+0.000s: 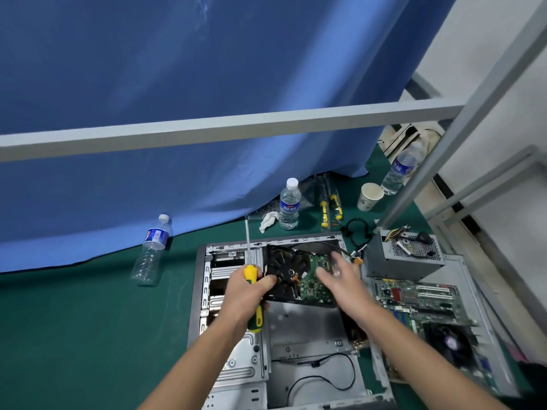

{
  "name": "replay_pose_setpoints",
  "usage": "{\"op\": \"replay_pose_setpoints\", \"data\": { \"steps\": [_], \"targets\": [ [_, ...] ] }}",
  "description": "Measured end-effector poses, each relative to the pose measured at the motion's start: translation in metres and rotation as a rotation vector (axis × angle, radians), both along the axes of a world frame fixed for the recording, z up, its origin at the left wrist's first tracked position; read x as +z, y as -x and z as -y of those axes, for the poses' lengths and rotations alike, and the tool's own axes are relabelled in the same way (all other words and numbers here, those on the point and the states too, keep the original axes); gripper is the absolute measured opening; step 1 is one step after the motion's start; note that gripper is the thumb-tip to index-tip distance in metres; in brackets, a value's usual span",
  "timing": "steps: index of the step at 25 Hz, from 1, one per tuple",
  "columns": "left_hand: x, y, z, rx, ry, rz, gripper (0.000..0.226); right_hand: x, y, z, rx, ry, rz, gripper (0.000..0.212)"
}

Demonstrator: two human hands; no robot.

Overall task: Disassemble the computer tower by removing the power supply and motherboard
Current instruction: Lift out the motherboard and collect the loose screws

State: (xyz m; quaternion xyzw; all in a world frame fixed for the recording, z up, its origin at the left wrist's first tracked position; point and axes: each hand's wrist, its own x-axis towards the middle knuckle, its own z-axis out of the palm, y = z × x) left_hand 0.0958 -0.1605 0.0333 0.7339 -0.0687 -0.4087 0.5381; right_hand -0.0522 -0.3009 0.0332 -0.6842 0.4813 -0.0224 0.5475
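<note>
Right now the computer tower (284, 335) lies on its side on the green mat (88, 321), side panel off, grey metal interior bare with a thin black cable (322, 377) looping on the floor of the case. Left hand (245, 294) grips a yellow-green screwdriver (251, 279), shaft pointing up, and also pinches the edge of a black fan card (293, 276) with green board, held tilted above the case. Right hand (343, 279) fingers spread and relaxed, just beside the card, holding nothing; blurred, so contact unclear. Power supply (405, 255) sits out of the case to the right, wires on top. Motherboard (420, 303) lies in front of it on a grey panel, near edge cut off by the right arm. Case bottom runs out of frame.
</note>
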Motion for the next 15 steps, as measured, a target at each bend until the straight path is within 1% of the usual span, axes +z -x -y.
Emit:
{"op": "replay_pose_setpoints", "data": {
  "steps": [1, 2, 3, 4, 5, 6, 8, 10, 11, 14, 15],
  "targets": [
    [0.001, 0.003, -0.001, 0.005, 0.000, 0.019, 0.029, 0.006, 0.004, 0.000, 0.158, 0.144, -0.047, 0.094],
    [0.002, 0.008, 0.000, -0.003, 0.000, 0.041, 0.029, 0.013, 0.007, 0.000, 0.321, 0.242, -0.077, 0.111],
    [0.003, 0.013, 0.001, -0.017, 0.007, 0.058, 0.030, 0.018, 0.007, -0.002, 0.487, 0.316, -0.111, 0.123],
    [0.005, 0.020, 0.003, -0.032, 0.018, 0.064, 0.030, 0.020, 0.007, -0.002, 0.635, 0.386, -0.152, 0.130],
    [0.007, 0.027, 0.007, -0.050, 0.030, 0.068, 0.030, 0.021, 0.007, -0.001, 0.740, 0.439, -0.186, 0.133],
    [0.010, 0.033, 0.010, -0.071, 0.037, 0.076, 0.029, 0.021, 0.006, 0.001, 0.795, 0.462, -0.198, 0.133],
    [0.014, 0.045, 0.016, -0.115, 0.028, 0.095, 0.026, 0.022, 0.009, 0.011, 0.810, 0.425, -0.169, 0.129],
    [0.017, 0.054, 0.024, -0.147, 0.010, 0.081, 0.028, 0.021, 0.021, 0.024, 0.791, 0.342, -0.132, 0.122],
    [0.019, 0.060, 0.028, -0.170, 0.001, 0.067, 0.031, 0.019, 0.029, 0.031, 0.779, 0.295, -0.112, 0.121],
    [0.022, 0.085, 0.047, -0.234, -0.002, -0.003, 0.050, 0.011, 0.058, 0.055, 0.709, 0.146, -0.043, 0.124],
    [0.023, 0.095, 0.055, -0.246, 0.000, -0.027, 0.052, 0.008, 0.069, 0.062, 0.678, 0.111, -0.026, 0.124]
  ]
}}
